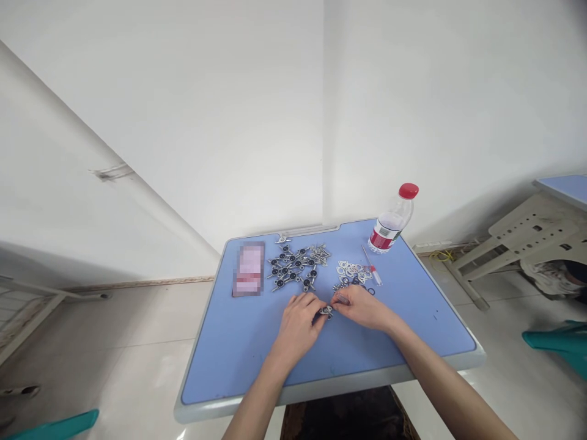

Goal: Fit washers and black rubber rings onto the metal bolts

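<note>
Firstly, hands: our left hand [298,324] and our right hand [362,307] are over the middle of the table, both curled and almost closed, with the fingertips nearly meeting.
Grip: a small metal piece [326,311] sits just under the fingers, between the hands; we cannot tell if they truly hold it.
Table: it has a blue top with a pale edge [330,374], and we look down on it from the near side.
Rings: a loose heap of silver rings [353,272] and black rings [364,290] lies just beyond our right hand.
Screwdriver: a small one [372,266] lies beside the rings.
Pile: many dark and silver pieces [293,266] lie together beyond our left hand.
Card: a blurred pink card [248,269] lies left of the pile.
Bottle: a plastic bottle [392,219] with a red cap stands at the far edge.
</note>
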`<state>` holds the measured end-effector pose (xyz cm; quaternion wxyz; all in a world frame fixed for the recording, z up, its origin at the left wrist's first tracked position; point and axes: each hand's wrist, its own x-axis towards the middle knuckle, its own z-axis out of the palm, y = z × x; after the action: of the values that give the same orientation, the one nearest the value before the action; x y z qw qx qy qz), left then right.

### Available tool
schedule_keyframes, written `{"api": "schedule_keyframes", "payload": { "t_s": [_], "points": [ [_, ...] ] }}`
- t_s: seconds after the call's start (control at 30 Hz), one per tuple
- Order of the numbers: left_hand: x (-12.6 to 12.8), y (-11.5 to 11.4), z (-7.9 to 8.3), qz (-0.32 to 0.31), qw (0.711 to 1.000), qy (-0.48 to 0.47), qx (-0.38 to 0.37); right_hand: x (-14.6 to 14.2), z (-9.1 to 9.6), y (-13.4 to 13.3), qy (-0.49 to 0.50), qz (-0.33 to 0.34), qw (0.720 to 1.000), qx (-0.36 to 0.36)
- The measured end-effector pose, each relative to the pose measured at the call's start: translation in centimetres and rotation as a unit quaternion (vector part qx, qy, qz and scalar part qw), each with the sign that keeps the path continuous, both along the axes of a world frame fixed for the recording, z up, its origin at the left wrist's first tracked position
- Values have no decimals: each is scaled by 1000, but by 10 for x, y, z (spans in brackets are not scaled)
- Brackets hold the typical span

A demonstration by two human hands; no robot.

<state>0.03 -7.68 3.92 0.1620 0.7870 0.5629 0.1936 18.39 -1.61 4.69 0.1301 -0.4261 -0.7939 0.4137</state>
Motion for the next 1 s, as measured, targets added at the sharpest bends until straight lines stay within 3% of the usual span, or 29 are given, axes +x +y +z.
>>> {"api": "schedule_keyframes", "payload": {
  "t_s": [0.23, 0.7, 1.0],
  "points": [
    [-3, -3, 5, -21, 999, -3, -42, 2, 2, -4, -46, 25, 999, 2],
    [-2, -3, -3, -26, 999, 32, -13, 0, 1, -9, -100, 39, 994, 28],
    [-3, -3, -1, -20, 999, 11, -38, -2, 3, -10, -126, 37, 991, 17]
  ]
}}
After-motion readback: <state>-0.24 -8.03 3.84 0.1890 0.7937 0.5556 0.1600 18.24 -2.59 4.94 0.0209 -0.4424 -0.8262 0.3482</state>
